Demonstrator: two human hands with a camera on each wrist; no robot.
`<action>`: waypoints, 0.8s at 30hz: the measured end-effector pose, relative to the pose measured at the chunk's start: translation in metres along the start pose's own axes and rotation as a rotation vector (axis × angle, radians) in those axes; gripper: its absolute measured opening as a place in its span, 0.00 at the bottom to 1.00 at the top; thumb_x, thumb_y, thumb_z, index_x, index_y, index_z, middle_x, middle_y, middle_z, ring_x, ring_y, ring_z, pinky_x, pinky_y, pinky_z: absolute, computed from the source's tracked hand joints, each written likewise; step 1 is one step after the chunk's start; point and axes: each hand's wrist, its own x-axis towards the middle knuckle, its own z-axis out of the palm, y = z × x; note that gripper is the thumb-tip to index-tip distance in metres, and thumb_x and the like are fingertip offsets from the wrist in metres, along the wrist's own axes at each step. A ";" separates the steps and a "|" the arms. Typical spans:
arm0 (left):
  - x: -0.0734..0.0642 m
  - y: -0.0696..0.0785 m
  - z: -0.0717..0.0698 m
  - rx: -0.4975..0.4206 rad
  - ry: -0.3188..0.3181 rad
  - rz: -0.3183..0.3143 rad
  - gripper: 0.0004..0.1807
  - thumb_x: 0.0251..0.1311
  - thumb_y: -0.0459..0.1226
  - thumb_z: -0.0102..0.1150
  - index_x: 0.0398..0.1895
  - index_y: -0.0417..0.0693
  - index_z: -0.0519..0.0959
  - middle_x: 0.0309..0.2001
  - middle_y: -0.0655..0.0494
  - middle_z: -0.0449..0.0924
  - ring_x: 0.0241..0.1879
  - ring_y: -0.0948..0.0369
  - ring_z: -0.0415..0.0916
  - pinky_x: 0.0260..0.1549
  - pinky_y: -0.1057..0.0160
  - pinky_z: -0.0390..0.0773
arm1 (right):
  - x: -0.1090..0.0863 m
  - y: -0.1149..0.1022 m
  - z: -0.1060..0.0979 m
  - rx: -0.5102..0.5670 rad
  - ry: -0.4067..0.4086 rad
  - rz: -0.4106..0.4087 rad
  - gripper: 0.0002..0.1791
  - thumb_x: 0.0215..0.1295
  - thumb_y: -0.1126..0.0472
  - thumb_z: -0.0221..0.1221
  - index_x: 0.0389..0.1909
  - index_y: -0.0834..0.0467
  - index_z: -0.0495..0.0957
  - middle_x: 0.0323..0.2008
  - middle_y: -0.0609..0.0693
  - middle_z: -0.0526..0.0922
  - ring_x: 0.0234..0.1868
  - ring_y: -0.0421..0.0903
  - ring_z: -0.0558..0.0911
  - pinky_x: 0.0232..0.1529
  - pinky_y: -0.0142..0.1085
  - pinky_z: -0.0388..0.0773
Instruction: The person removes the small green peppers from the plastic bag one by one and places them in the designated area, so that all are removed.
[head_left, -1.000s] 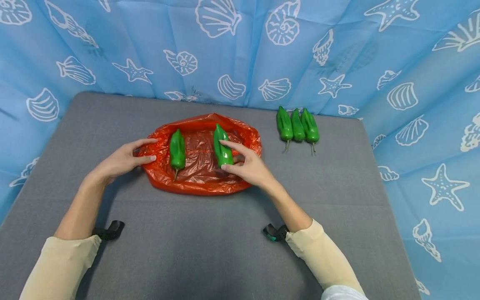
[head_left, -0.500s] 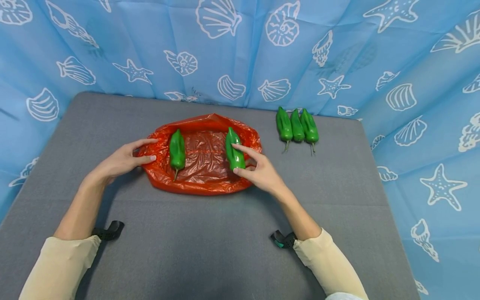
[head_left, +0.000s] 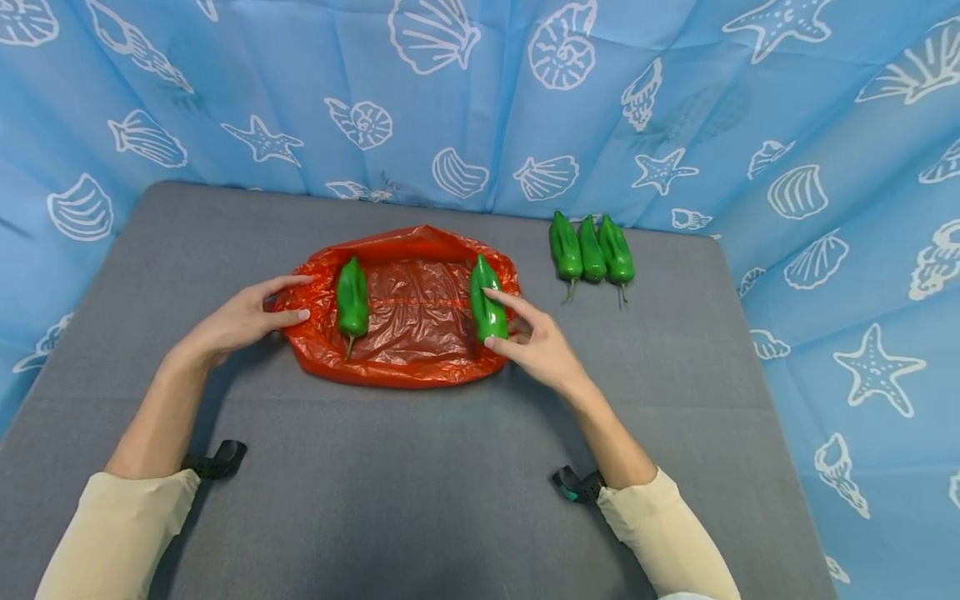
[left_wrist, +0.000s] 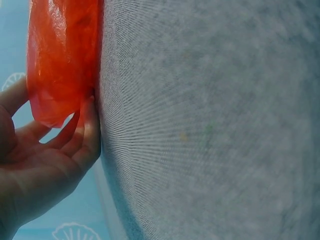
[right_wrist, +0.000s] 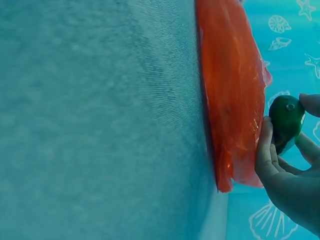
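A red plastic bag (head_left: 420,375) lies on the table with its wide mouth spread open upward. My left hand (head_left: 240,321) holds its left rim, thumb and fingers on either side of the plastic, as the left wrist view shows (left_wrist: 55,155). Inside the bag, at its left end, lies a green pepper (head_left: 352,298), stem toward me. My right hand (head_left: 543,346) pinches another green pepper (head_left: 487,300) between thumb and fingers, over the bag's right end. The right wrist view shows that pepper (right_wrist: 286,120) end-on, above the bag's side wall (right_wrist: 232,95).
Three green peppers (head_left: 592,250) lie side by side near the table's back edge, right of the bag. A grey cloth (head_left: 405,492) covers the table. A blue curtain with white shells (head_left: 480,108) hangs along the back and sides.
My right hand has moved to the right with its pepper, from the bag's right-middle to its right end. The left hand stays on the left rim.
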 end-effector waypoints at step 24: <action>0.000 0.001 0.001 -0.003 0.008 0.008 0.40 0.70 0.53 0.56 0.79 0.52 0.53 0.71 0.36 0.52 0.35 0.53 0.70 0.35 0.55 0.72 | -0.039 0.013 -0.037 0.007 0.100 0.057 0.39 0.62 0.71 0.63 0.73 0.49 0.65 0.58 0.61 0.74 0.48 0.47 0.82 0.42 0.33 0.79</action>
